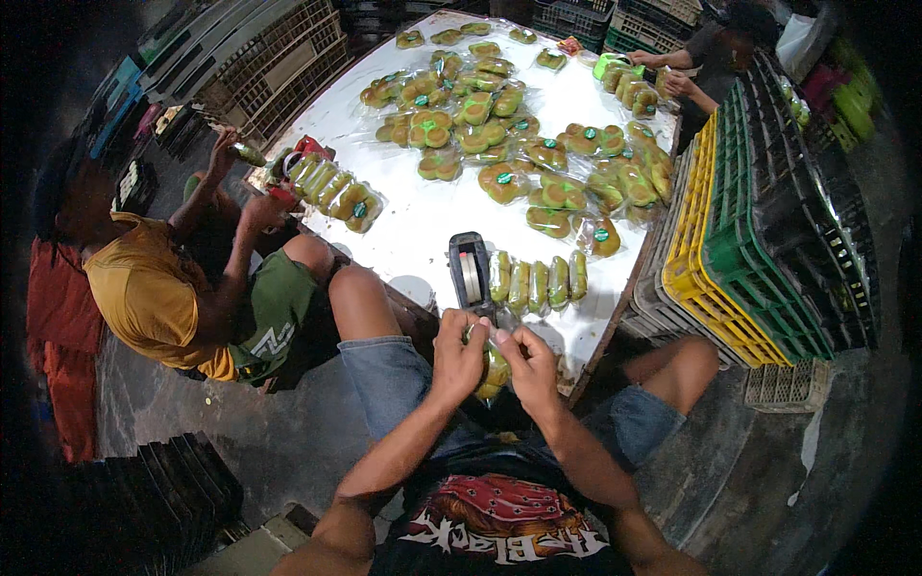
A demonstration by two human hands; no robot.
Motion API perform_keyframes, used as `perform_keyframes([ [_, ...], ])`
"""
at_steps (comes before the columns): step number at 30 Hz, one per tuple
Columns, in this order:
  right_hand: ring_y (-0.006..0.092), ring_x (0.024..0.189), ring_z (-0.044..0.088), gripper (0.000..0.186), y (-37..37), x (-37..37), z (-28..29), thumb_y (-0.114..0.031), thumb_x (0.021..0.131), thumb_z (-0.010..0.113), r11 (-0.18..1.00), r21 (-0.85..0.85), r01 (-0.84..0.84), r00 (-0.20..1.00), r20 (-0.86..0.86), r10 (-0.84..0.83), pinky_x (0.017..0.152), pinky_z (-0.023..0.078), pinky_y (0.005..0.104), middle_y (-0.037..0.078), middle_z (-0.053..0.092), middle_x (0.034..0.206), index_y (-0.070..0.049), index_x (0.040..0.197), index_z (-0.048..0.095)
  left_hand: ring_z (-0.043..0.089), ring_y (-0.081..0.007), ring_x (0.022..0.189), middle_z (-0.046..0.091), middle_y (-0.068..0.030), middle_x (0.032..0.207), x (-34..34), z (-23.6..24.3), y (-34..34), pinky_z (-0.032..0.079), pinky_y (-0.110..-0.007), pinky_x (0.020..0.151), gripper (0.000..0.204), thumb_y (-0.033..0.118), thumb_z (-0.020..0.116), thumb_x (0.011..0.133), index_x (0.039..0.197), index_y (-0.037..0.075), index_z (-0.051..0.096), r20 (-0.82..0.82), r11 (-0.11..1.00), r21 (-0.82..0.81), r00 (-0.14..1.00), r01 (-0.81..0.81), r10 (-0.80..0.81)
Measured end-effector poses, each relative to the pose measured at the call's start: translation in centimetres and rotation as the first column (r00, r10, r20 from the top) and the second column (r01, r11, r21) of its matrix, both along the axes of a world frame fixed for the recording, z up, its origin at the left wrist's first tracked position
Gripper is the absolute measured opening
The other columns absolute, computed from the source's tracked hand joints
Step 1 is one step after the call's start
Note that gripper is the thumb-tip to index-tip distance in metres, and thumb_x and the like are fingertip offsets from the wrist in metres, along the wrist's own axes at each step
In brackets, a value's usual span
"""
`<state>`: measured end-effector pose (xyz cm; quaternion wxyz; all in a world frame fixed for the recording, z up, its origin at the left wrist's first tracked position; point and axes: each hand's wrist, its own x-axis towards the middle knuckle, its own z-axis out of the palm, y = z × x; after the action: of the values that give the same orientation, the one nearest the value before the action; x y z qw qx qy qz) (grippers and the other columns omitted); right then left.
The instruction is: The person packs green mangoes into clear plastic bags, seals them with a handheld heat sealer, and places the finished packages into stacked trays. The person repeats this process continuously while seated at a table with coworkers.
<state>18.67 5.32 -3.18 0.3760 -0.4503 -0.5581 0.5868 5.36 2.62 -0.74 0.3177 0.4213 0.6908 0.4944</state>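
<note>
At the near edge of the white table (355, 144), my left hand (457, 355) and my right hand (526, 370) are closed together at the gathered top of a clear bag of green-brown produce (495, 379), which hangs below my fingers. Just beyond my hands is a black tape dispenser (468, 264) with a pale roll. Right of it, a row of slim wrapped green packs (536, 283) lies on the table. Farther back are many clear packs of green-brown produce (475, 134), some with round green labels.
A co-worker in yellow (144, 278) sits at the left, holding produce beside wrapped packs (331, 192) and a red dispenser. Another co-worker (725, 53) works at the far right corner. Stacked crates (730, 240) line the right side; more crates (269, 62) stand behind the table.
</note>
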Motion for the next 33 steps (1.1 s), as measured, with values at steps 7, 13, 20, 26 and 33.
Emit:
perform_keyframes([
  [7,0.0157,0.121,0.047,0.043,-2.5,-0.8,0.0,-0.019,0.095,0.066,0.862,-0.453,-0.226,0.863,-0.504,-0.039,0.099,0.043,0.0316,0.007,0.05,0.127,-0.006,0.13,0.045,0.053,-0.0266,0.11,0.047,-0.0144,0.121,0.0,-2.1,-1.3,0.043,-0.036,0.097,0.044,0.012,0.066,0.087,0.124,0.002,0.045,0.306,0.954,0.25,0.948,-0.167,0.086],
  [13,0.0161,0.093,0.059,0.041,2.3,-4.0,-4.0,-0.032,0.089,0.075,0.923,-0.374,0.092,0.936,-0.282,-0.208,0.081,0.047,0.0308,0.006,0.062,0.101,-0.004,0.114,0.059,0.055,-0.023,0.119,0.053,-0.0114,0.131,-2.1,-1.2,-1.8,0.048,-0.037,0.099,0.062,0.02,0.061,0.094,0.148,0.007,0.033,0.928,1.0,-0.006,0.371,0.022,-0.003],
  [20,0.0096,0.064,0.05,0.028,4.3,-4.5,-7.0,-0.021,0.087,0.076,0.984,0.155,0.089,0.967,0.224,-0.122,0.06,0.042,0.0279,0.002,0.056,0.069,0.001,0.074,0.066,0.061,-0.0246,0.11,0.059,-0.0078,0.12,-4.6,0.4,-2.0,0.053,-0.042,0.091,0.041,0.023,0.063,0.092,0.129,0.008,0.052,0.848,0.991,-0.089,0.514,-0.097,0.126],
  [26,0.0129,0.065,0.055,0.027,4.7,1.2,-6.5,-0.025,0.087,0.075,0.935,0.077,-0.347,0.7,0.684,0.203,0.061,0.045,0.0313,0.004,0.059,0.067,-0.002,0.075,0.069,0.062,-0.0242,0.108,0.061,-0.0109,0.12,-5.5,1.6,-1.8,0.052,-0.038,0.092,0.052,0.019,0.067,0.089,0.134,0.002,0.049,0.824,0.991,-0.123,0.562,0.056,0.07],
  [33,0.0073,0.067,0.057,0.026,5.8,2.5,4.5,-0.022,0.094,0.069,0.859,-0.013,-0.513,0.852,0.113,0.511,0.062,0.045,0.0274,0.003,0.065,0.069,0.001,0.082,0.069,0.059,-0.019,0.108,0.059,-0.0114,0.121,-3.6,0.8,-0.4,0.048,-0.03,0.091,0.069,0.008,0.071,0.078,0.141,0.0,0.042,0.421,0.917,-0.147,0.863,0.371,-0.281],
])
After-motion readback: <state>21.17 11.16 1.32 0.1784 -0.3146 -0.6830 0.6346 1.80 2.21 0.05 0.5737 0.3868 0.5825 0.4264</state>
